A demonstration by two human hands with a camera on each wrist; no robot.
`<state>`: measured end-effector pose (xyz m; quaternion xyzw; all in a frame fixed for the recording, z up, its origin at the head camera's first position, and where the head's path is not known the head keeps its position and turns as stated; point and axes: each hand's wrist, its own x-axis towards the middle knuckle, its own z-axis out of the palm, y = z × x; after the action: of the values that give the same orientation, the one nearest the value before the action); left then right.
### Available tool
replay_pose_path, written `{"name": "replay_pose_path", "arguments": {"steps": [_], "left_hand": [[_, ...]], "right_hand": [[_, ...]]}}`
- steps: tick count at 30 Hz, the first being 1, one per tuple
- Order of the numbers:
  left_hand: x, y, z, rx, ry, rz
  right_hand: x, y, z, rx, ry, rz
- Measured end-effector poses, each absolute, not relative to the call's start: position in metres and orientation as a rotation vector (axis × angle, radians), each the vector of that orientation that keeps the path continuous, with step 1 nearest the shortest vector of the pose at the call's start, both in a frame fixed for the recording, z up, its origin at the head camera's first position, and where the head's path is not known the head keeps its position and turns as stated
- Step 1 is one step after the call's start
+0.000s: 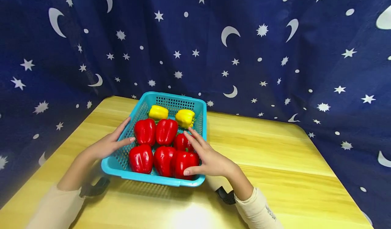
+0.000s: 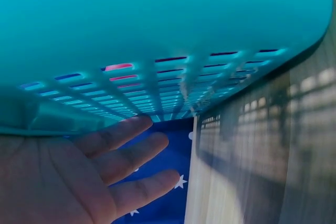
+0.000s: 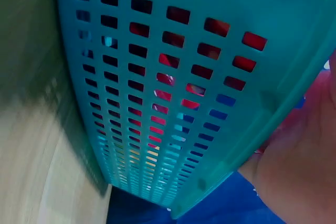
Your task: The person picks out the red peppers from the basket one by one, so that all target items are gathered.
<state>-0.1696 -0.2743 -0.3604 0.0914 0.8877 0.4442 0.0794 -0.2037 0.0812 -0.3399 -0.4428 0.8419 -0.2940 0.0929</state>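
The basket [image 1: 146,177] is over the table [image 1: 275,154] — contact is hard to tell — with left hand [image 1: 107,144] and right hand [image 1: 210,157] straight-fingered against it, unclenched. Probably stiff; glossy peppers [image 1: 166,132] may slide, so support both sides.

Turquoise basket [image 1: 137,177], red peppers [image 1: 166,131], yellow peppers [image 1: 184,118], as we catalogued them.
We listed six peppers in solid red and two in yellow, the basket's sides gridded with rectangular openings, a pale yellow tabletop [image 1: 259,147] with darker woodgrain streaks, a deep blue cloth [image 1: 210,18] printed with white crescents, stars and dots, cream sleeves [image 1: 255,207], the right one bearing a small dark mark [image 1: 270,212], and dark wrist straps [image 1: 226,196].
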Motion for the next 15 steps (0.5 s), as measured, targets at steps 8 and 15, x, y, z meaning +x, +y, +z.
{"name": "replay_pose_path", "arguments": {"steps": [8, 15], "left_hand": [[-0.1695, -0.2741, -0.3613, 0.271, 2.674, 1.281], [-0.1734, -0.2745, -0.3608, 0.274, 2.656, 1.313]], "right_hand": [[-0.2008, 0.0815, -0.3434, -1.423, 2.502, -0.757], [-0.2032, 0.0773, -0.3359, -1.441, 2.518, -0.661]]}}
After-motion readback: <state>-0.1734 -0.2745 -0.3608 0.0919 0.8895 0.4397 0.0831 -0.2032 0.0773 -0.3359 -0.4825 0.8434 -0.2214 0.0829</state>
